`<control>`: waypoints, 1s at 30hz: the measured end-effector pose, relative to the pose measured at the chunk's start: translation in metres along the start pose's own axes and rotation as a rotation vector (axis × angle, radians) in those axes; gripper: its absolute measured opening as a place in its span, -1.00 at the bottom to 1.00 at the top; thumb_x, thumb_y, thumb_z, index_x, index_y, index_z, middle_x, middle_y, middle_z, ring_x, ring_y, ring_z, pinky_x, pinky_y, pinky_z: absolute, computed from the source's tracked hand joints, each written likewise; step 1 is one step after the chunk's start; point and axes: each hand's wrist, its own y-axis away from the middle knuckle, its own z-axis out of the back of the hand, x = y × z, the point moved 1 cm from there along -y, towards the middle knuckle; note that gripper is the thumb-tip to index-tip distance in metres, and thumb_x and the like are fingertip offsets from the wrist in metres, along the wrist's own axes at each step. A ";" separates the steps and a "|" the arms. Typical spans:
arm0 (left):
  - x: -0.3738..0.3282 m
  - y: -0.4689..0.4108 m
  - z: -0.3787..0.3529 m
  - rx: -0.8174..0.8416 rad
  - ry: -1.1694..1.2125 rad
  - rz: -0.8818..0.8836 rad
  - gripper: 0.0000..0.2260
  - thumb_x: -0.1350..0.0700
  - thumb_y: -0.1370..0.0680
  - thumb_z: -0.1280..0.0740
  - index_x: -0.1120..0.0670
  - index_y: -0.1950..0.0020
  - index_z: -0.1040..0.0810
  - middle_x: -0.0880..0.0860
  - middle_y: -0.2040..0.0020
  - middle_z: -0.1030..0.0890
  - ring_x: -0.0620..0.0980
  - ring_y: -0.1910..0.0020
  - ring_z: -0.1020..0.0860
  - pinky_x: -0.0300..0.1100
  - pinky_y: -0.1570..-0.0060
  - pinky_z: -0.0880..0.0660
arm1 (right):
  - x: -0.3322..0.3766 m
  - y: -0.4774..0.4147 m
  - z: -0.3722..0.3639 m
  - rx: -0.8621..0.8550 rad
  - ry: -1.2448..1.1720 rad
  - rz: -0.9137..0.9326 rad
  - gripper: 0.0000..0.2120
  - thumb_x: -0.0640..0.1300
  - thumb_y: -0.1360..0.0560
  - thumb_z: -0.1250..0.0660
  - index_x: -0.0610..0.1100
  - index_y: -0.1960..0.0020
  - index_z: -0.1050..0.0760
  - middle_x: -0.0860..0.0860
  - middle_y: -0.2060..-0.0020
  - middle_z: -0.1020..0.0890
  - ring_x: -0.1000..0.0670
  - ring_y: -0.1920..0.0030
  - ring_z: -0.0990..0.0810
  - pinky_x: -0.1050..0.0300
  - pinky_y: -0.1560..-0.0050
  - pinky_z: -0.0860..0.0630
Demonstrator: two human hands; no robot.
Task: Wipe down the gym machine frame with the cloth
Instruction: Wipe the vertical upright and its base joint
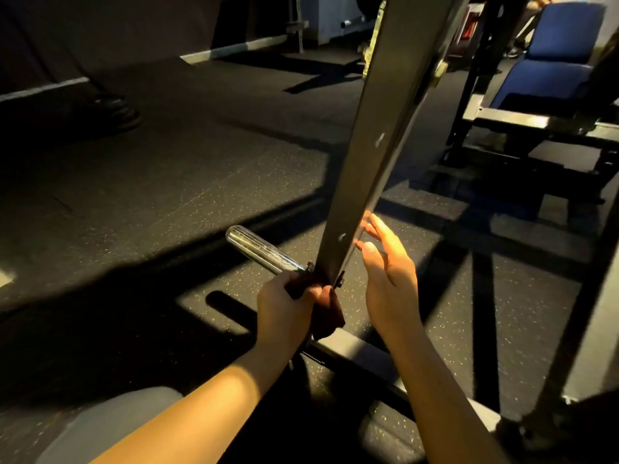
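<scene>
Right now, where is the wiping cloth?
In the head view, low and central, the dark crumpled cloth is gripped by the left hand against the foot of the slanted grey metal beam, beside the shiny chrome peg.

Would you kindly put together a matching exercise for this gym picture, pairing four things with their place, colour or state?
Things:
1. left hand
2. right hand
3. chrome peg
4. padded seat

Descriptions:
A. blue, in the upper right background
B. open, fingers straight, beside the frame bar
C. grips the dark cloth at the bar's lower end
D. juts out from the bar's left side

Pairs: 1-C, 2-B, 3-D, 4-A.
</scene>
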 end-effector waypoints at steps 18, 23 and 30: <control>-0.067 0.018 0.008 -0.010 0.245 -0.026 -0.88 0.15 -0.54 -0.48 -0.07 0.08 -0.63 -0.13 0.15 -0.70 -0.25 0.13 -0.65 -0.49 0.27 -0.48 | 0.063 0.003 0.029 0.081 -0.033 0.061 -0.68 -0.18 -0.73 -0.14 0.26 -0.25 -0.37 0.60 -0.03 -0.54 0.40 -0.16 -0.55 0.46 -0.15 -0.45; -0.094 0.022 0.012 -0.020 0.297 -0.153 -0.87 0.11 -0.56 -0.47 -0.12 0.03 -0.60 -0.13 0.11 -0.69 -0.20 0.07 -0.67 -0.28 0.12 -0.61 | 0.081 -0.005 0.036 0.026 -0.073 0.123 -0.56 -0.20 -0.72 -0.13 0.37 -0.23 -0.50 0.34 -0.10 -0.64 0.12 -0.23 -0.61 -0.04 -0.29 -0.53; -0.089 0.028 0.011 -0.049 0.302 -0.126 -0.89 0.12 -0.56 -0.47 -0.07 -0.02 -0.61 -0.11 0.08 -0.69 -0.18 0.04 -0.66 -0.37 0.15 -0.57 | 0.081 -0.003 0.034 0.080 -0.035 0.068 -0.67 -0.20 -0.72 -0.13 0.23 -0.22 -0.47 0.18 -0.10 -0.66 0.21 -0.19 -0.59 0.07 -0.32 -0.51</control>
